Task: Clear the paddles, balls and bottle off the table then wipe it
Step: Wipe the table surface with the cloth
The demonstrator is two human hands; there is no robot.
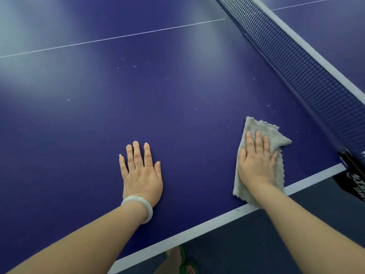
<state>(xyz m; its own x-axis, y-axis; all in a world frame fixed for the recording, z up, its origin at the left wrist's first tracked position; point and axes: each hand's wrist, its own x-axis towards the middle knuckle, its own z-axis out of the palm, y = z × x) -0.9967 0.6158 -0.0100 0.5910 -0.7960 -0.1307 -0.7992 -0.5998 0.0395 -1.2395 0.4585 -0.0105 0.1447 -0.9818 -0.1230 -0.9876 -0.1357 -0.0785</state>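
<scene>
Table (177,91): blue table-tennis top that fills most of the view. Its near edge, with a white border line (197,229), runs slanted from the bottom centre up to the right.
Open room: wide blue surface stretches ahead and to the left of both hands, up to one thin white centre line (118,37).
Net (308,74): one dark mesh net with a white top band. It closes the surface on the right side and ends at a black post (355,175) on the table edge.
Floor (256,244): dark grey, below the near edge.
Arms: two bare forearms come in from the bottom corners over the edge.
Left hand (141,175): palm flat on the bare blue top, fingers straight and a little spread, holding nothing, well apart from the cloth.
Right hand (256,161): lies flat on the cloth with straight fingers and presses it down; the fingers do not curl around it.
Cloth (262,126): one grey fuzzy cloth, folded, on the table close to the near edge and near the net. Its lower corner touches the white border.
Foot (174,258): one, in a green sandal, on the floor under the edge.
Bracelet (136,199): one pale ring on the left wrist.
Specks (134,66): several small white dots on the blue, ahead of the hands.
</scene>
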